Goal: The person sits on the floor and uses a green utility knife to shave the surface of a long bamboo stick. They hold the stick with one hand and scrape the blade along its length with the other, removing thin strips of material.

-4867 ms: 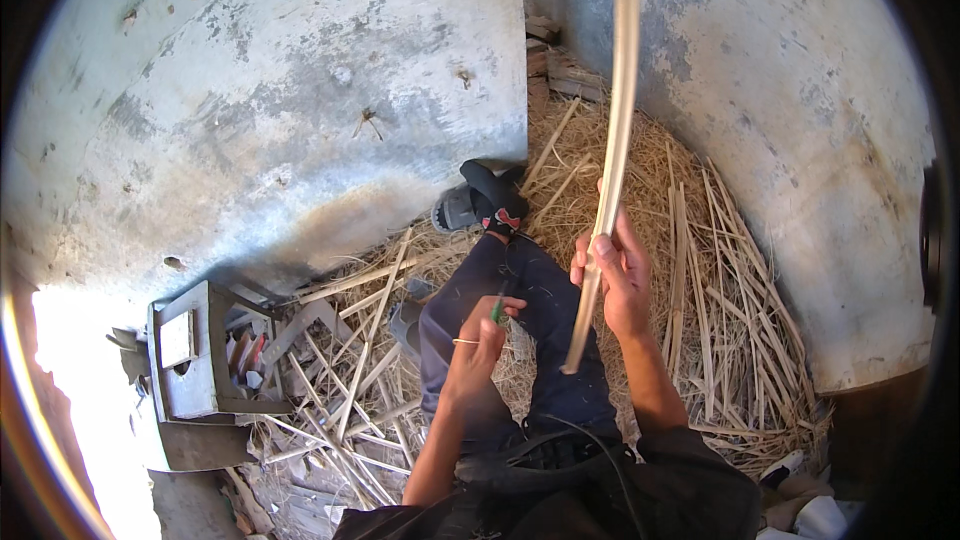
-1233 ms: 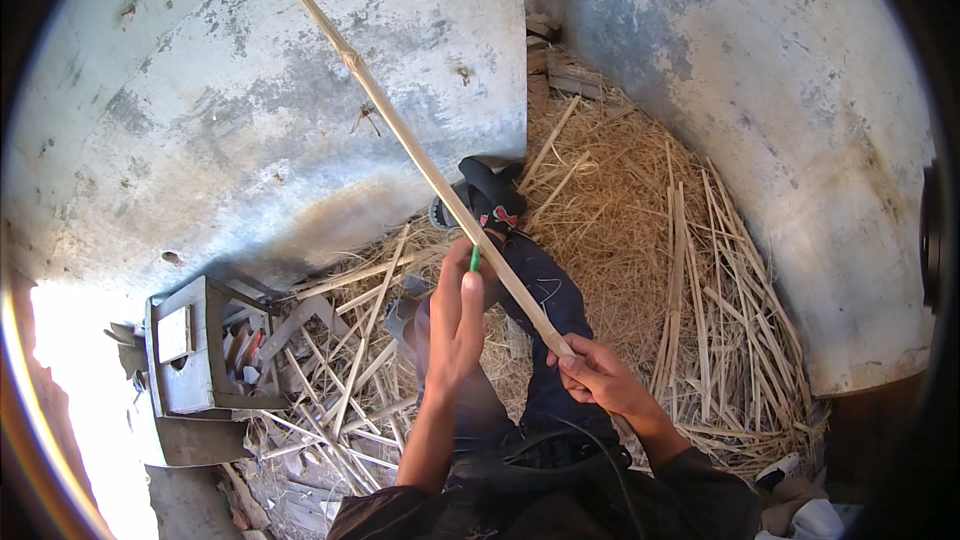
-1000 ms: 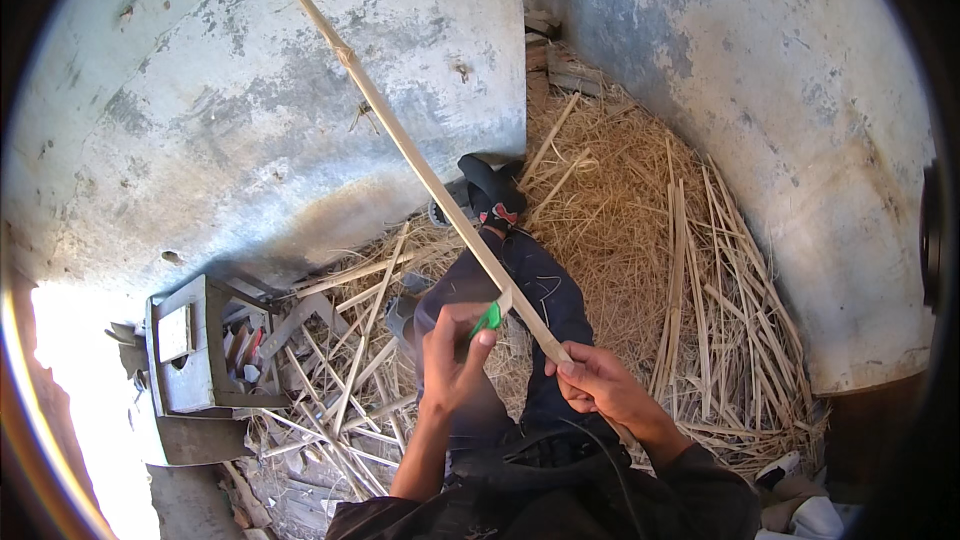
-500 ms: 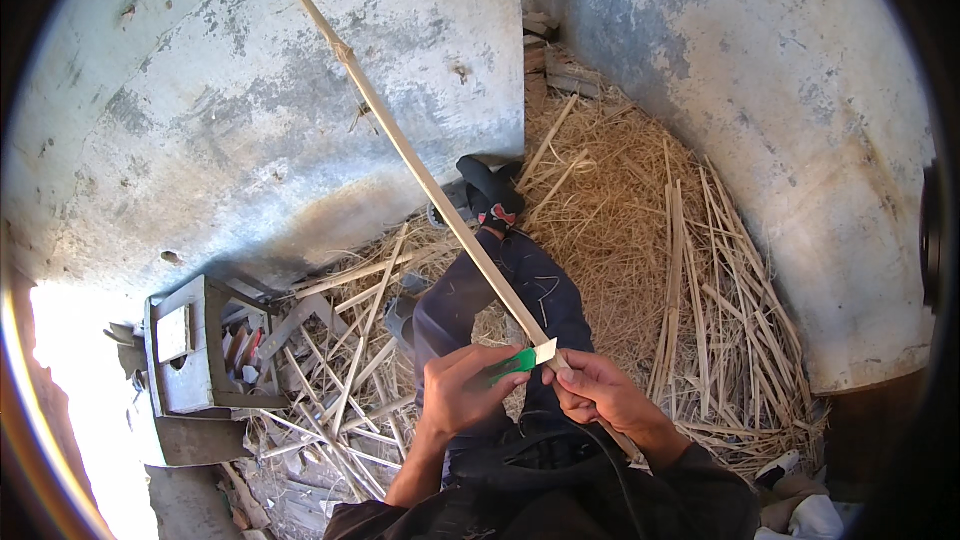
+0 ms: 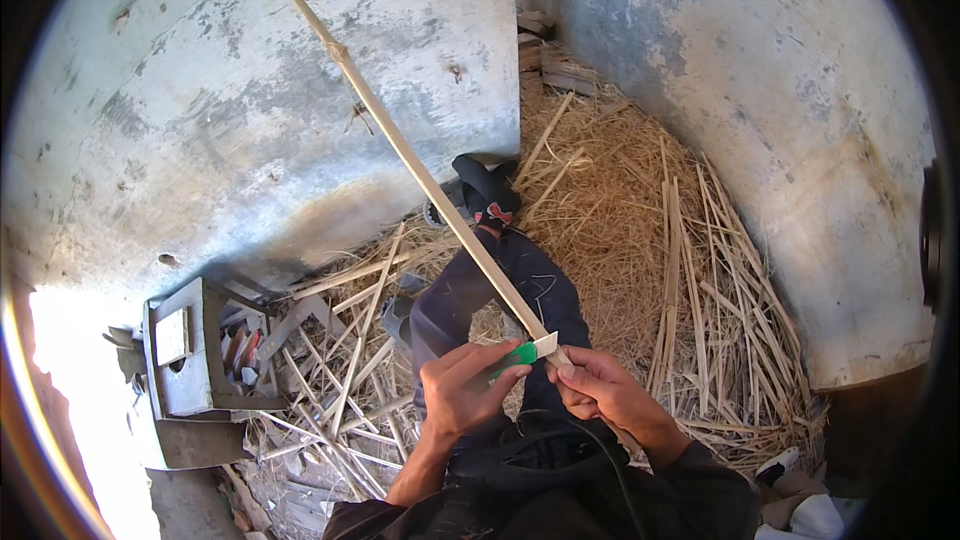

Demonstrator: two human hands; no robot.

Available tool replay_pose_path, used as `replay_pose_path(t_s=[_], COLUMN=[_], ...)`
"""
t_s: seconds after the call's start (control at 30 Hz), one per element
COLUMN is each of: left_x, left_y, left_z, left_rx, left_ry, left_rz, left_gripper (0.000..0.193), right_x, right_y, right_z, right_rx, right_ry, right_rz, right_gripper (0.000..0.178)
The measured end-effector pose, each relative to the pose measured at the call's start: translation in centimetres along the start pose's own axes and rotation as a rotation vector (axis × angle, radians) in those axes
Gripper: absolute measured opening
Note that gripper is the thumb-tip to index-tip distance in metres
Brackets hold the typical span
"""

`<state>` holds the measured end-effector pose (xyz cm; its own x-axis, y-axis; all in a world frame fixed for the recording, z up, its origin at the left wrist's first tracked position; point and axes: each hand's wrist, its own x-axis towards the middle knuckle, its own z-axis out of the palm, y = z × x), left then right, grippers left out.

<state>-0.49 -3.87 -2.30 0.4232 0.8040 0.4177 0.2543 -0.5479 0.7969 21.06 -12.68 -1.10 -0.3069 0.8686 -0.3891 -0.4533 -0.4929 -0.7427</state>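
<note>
My left hand (image 5: 463, 386) is closed around the green handle (image 5: 514, 360) of a short blade (image 5: 546, 345), broad and pale. The blade lies across a long, pale wooden strip (image 5: 430, 184), touching it just ahead of my right hand. My right hand (image 5: 598, 392) pinches the strip near its close end, thumb on top. From there the strip slants up and to the left over my legs, with a rough knot partway along, and its far end reaches the wall's area. Part of the strip's near end is hidden under my right hand and sleeve.
Straw and shavings (image 5: 610, 210) cover the ground ahead. Many split strips (image 5: 735, 310) are piled at the right, others lie crossed at the left. A worn wooden box (image 5: 205, 345) stands at the left. Weathered grey wall panels (image 5: 230, 90) close in the front and right.
The blade has turned slightly and now lies more level across the strip. Both hands keep their grips. The whole view has shifted a little.
</note>
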Motion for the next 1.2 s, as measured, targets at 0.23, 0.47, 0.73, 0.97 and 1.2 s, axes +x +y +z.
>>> replay_pose_path(t_s=[0.23,0.47,0.73,0.97,1.2], left_x=[0.3,1.6,4.2,8.2,10.0], left_y=[-0.3,-1.9,-2.3,-5.7,-6.2], left_z=[0.0,-0.4,-2.0,-4.2,-5.6], left_rx=[0.022,0.088,0.107,0.108,0.083], left_ry=[0.005,0.141,0.106,0.360,0.349], left_rz=[0.009,0.049,0.042,0.062,0.009], left_gripper=[0.038,0.038,0.033,0.027,0.027], right_x=[0.0,0.1,0.0,0.3,0.1], right_y=[0.1,0.5,0.3,1.0,0.3], right_z=[-0.3,0.0,-0.5,0.3,0.3], right_rx=[-0.020,-0.038,-0.043,-0.054,-0.072], right_ry=[0.003,0.011,0.029,0.019,0.019], right_rz=[-0.013,-0.035,-0.018,-0.042,-0.041], right_gripper=[0.028,0.029,0.029,0.029,0.030])
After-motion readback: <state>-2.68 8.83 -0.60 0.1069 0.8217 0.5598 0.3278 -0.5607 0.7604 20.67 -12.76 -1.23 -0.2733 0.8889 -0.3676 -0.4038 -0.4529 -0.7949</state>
